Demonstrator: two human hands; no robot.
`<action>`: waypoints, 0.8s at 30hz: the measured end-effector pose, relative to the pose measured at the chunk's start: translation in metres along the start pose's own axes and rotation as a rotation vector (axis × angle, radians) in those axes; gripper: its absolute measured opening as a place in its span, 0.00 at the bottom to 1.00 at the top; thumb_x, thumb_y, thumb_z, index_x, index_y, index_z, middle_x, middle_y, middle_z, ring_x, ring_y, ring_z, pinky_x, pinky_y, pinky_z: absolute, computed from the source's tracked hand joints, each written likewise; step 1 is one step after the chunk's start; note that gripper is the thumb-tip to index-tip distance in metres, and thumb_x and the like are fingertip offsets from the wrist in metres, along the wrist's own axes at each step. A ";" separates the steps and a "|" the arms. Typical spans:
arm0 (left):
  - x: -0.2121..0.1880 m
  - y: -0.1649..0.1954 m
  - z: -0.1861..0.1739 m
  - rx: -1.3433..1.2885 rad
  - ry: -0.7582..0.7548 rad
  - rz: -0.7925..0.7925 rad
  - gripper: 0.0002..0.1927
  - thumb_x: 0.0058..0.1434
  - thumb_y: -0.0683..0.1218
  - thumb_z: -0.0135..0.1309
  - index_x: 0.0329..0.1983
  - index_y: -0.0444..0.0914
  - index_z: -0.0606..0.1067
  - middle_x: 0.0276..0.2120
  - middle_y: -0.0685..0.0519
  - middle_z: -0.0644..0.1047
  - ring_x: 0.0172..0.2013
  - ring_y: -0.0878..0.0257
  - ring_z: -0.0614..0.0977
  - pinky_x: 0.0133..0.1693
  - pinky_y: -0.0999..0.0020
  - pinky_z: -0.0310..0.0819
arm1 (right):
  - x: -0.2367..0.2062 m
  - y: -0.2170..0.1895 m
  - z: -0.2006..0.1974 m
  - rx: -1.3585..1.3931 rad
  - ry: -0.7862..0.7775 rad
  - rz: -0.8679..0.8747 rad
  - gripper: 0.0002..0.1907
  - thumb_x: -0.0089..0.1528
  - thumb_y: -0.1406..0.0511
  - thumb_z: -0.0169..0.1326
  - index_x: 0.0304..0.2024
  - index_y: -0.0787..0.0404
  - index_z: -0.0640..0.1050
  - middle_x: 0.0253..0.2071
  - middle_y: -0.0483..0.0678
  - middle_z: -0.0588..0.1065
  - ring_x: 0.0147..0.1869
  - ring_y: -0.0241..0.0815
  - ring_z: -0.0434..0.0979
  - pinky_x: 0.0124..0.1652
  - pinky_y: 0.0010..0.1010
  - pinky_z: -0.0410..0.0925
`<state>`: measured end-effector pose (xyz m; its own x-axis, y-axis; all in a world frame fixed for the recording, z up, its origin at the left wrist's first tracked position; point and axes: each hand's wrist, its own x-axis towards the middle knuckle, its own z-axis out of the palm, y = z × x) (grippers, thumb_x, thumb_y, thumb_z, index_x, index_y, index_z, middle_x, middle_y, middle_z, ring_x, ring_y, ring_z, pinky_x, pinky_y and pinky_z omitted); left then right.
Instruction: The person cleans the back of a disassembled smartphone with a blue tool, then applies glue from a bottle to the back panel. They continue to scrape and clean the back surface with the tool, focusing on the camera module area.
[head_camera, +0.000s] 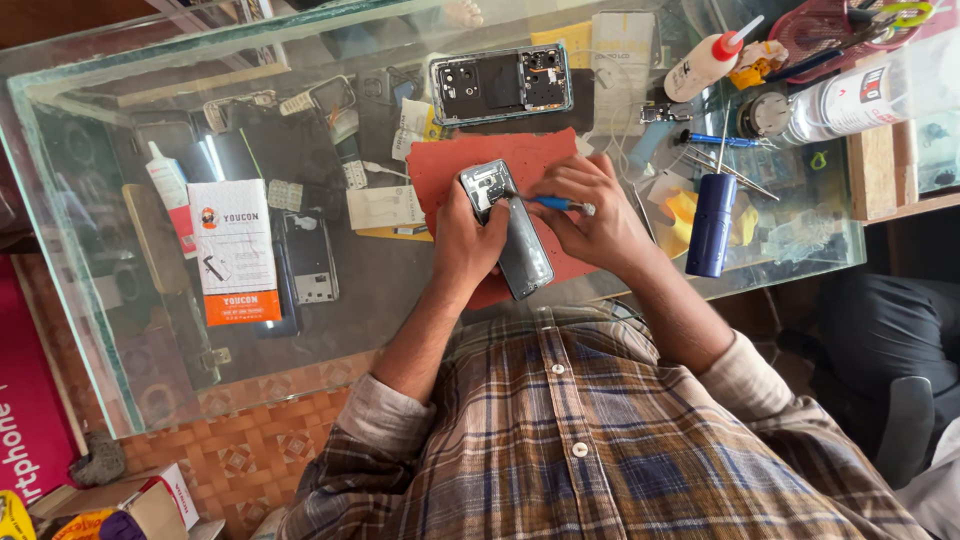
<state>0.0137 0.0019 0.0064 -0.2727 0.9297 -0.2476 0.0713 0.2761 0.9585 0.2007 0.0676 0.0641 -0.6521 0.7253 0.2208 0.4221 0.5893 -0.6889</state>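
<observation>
My left hand (462, 240) is wrapped around a slim grey smartphone with its back cover on and a dark camera block at the far end (510, 228); my thumb presses across the upper part and my fingers curl under the near edge, so the phone sits tilted off the red rubber work mat (440, 165) rather than lying flat. My right hand (592, 212) is closed around a thin blue-handled screwdriver (553, 203), pinched between thumb and forefinger, its tip meeting the phone just below the camera block, right beside my left thumb.

To do this well, I judge I should keep the driver in line with the screw or seam it sits in, not leaning, and press only lightly, since a slip would run the tip straight into my left thumb or across the cover. I cannot tell from here whether the tip is in a screw head or at the edge of the cover. Bracing my right wrist on the glass-topped counter (400, 320) under it would steady the point.

Beyond my hands lies an opened phone frame with bare boards (502, 84). Off to the right of my right hand stands a dark blue cylinder (711, 224), and further out a white glue bottle with a red cap (708, 60), well apart from the work.
</observation>
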 end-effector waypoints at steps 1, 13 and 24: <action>0.000 0.000 -0.001 0.018 0.011 0.067 0.18 0.61 0.43 0.53 0.54 0.33 0.68 0.35 0.44 0.82 0.30 0.53 0.88 0.24 0.61 0.80 | -0.002 0.000 -0.001 -0.012 -0.043 0.033 0.09 0.58 0.65 0.66 0.41 0.56 0.83 0.39 0.44 0.80 0.50 0.43 0.78 0.53 0.37 0.62; -0.004 0.005 0.000 0.056 0.014 0.010 0.18 0.66 0.47 0.48 0.56 0.34 0.68 0.35 0.43 0.82 0.30 0.50 0.87 0.28 0.58 0.78 | -0.001 0.015 -0.007 0.024 -0.056 0.042 0.07 0.59 0.63 0.67 0.40 0.52 0.84 0.40 0.45 0.80 0.49 0.43 0.78 0.58 0.38 0.58; -0.003 -0.009 0.000 0.079 0.076 0.312 0.21 0.80 0.54 0.35 0.59 0.32 0.69 0.42 0.39 0.82 0.44 0.44 0.86 0.46 0.56 0.77 | -0.001 0.011 0.017 0.108 0.045 -0.011 0.08 0.59 0.66 0.66 0.41 0.54 0.83 0.42 0.42 0.80 0.52 0.40 0.79 0.62 0.42 0.57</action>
<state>0.0141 -0.0033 -0.0020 -0.2968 0.9524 0.0702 0.2363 0.0020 0.9717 0.1959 0.0674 0.0446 -0.6260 0.7360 0.2577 0.3436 0.5570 -0.7561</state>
